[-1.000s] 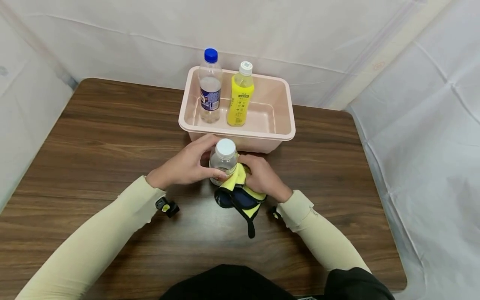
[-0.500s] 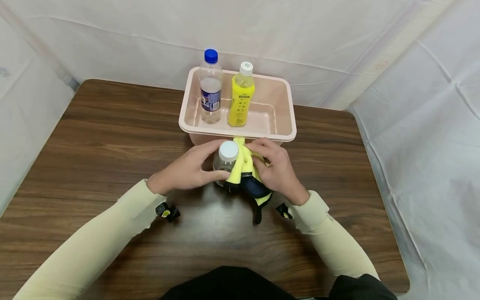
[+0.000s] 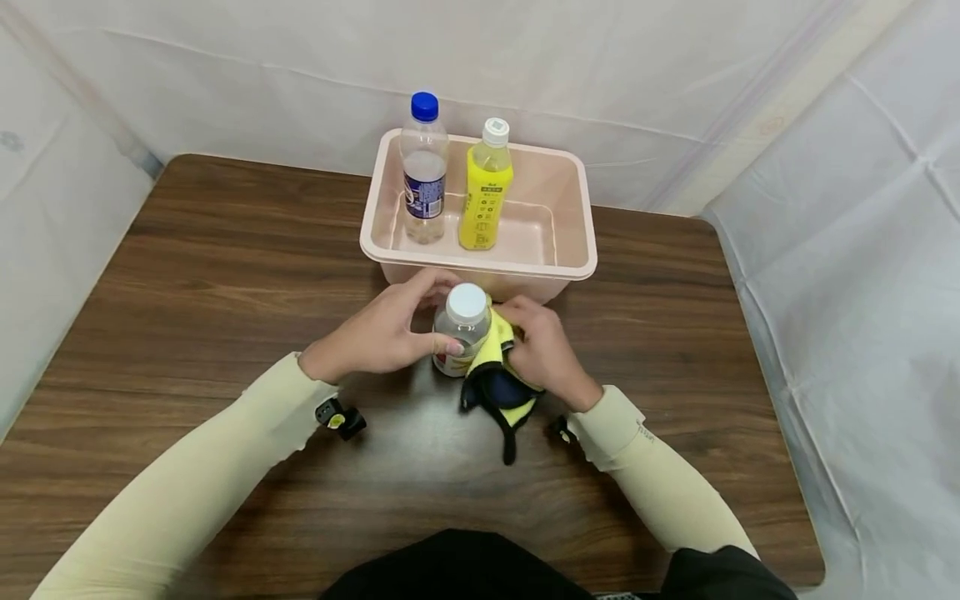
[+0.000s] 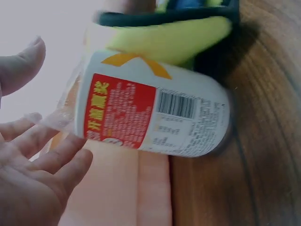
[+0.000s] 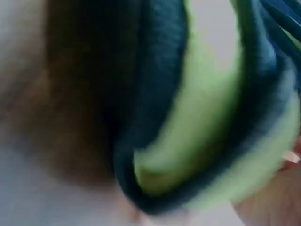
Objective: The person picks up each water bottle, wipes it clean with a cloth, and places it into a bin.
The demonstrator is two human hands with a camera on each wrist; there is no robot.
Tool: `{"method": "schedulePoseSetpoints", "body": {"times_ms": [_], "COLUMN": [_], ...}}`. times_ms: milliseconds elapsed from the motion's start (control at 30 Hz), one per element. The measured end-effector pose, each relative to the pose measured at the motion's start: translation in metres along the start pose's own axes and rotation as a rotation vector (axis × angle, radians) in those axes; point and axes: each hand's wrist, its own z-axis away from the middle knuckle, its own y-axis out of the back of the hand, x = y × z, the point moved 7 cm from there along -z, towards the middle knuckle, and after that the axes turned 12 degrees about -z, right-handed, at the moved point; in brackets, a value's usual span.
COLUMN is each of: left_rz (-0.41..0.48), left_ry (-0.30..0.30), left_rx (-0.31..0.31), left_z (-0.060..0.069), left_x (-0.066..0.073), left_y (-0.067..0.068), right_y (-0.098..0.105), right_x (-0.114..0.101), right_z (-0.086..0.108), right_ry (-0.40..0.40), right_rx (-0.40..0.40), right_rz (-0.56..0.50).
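Observation:
A clear plastic bottle (image 3: 463, 333) with a white cap stands on the table before the bin. My left hand (image 3: 382, 329) holds it around the shoulder, thumb on the near side and fingers behind. In the left wrist view, its white label (image 4: 155, 108) shows a red patch and a barcode. At the bottle's right side, my right hand (image 3: 542, 346) grips a bunched yellow cloth (image 3: 495, 337) with black edging and a dark blue side. The cloth touches the bottle, its black loop hanging toward me. The right wrist view is blurred and filled mostly by cloth (image 5: 202, 122).
Just behind the hands is a pale pink plastic bin (image 3: 573, 272). Inside it stand a blue-capped clear bottle (image 3: 425, 196) and a yellow-labelled bottle (image 3: 485, 196). The wooden table (image 3: 225, 275) meets white sheeting (image 3: 285, 75) at its back.
The right hand with the cloth went up and right along the bottle, then came back down. The bottle has shifted slightly right, and red on its label now shows.

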Motion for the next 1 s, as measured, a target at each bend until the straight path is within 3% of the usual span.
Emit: {"method": "schedulePoseSetpoints", "body": {"times_ms": [100,167,267,433,500,600,767,867,1000], "left_rz": [0.022,0.016,0.01,0.0,0.008,0.012,-0.025,-0.006,0.049], "left_ry": [0.025,0.027,0.014,-0.037,-0.048,-0.021,0.035,0.03,-0.009], "left_rx": [-0.038,-0.053,-0.05,-0.034,-0.046,-0.061,-0.007,0.039,0.054], "left_z": [-0.001,0.0,0.001,0.001,0.002,0.004,0.002,0.0,0.0], "left_x": [-0.002,-0.002,-0.002,-0.001,0.0,0.0,0.002,0.005,0.006], "left_y": [0.001,0.001,0.001,0.001,0.0,-0.004,-0.006,-0.005,-0.002], "right_y": [0.019,0.024,0.018,-0.009,-0.011,0.001,0.027,0.03,0.018], "right_x": [-0.021,-0.03,-0.026,0.006,0.01,0.0,-0.033,-0.04,-0.029], "right_z": [-0.002,-0.001,-0.001,0.005,0.007,0.007,0.004,0.001,-0.003], "right_ry": [0.127,0.181,0.145,-0.059,-0.102,-0.074,0.091,0.131,0.079], "right_rx": [0.142,0.175,0.133,-0.075,-0.104,-0.025,0.139,0.14,0.051], "right_rz": [-0.088,-0.111,-0.079,0.081,0.101,0.058,-0.026,-0.037,0.001]}}
